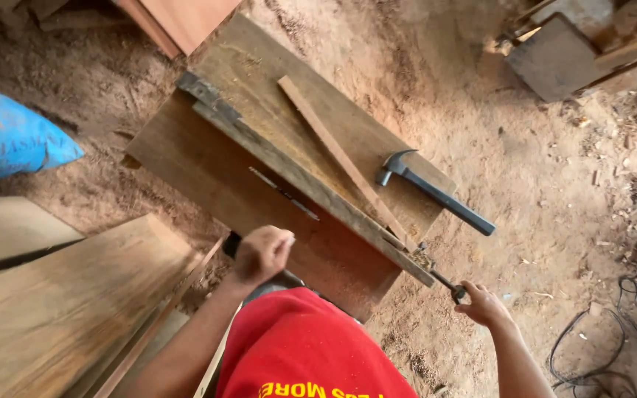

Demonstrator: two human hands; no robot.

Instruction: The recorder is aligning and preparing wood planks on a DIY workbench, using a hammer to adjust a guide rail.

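Red shirt [300, 346] nearest. Left hand [261, 253], curled shut, presses the surface [208, 169] near edge, bracing it. Right hand [483, 304] closes round the clamp handle [447, 284], which tightens the rail [296, 180]. Hammer [433, 191] lies spare beside the wooden strip [340, 158].

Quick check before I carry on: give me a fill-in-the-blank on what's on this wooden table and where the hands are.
1. The tool lying on the table near its far edge is a ____.
2. The right hand grips the handle of the ____ at the table's corner.
3. The left hand is closed into a ____ at the table's near edge.
4. The thin wooden strip lies between the hammer and the long ____ rail.

Missing: hammer; clamp; fist; metal
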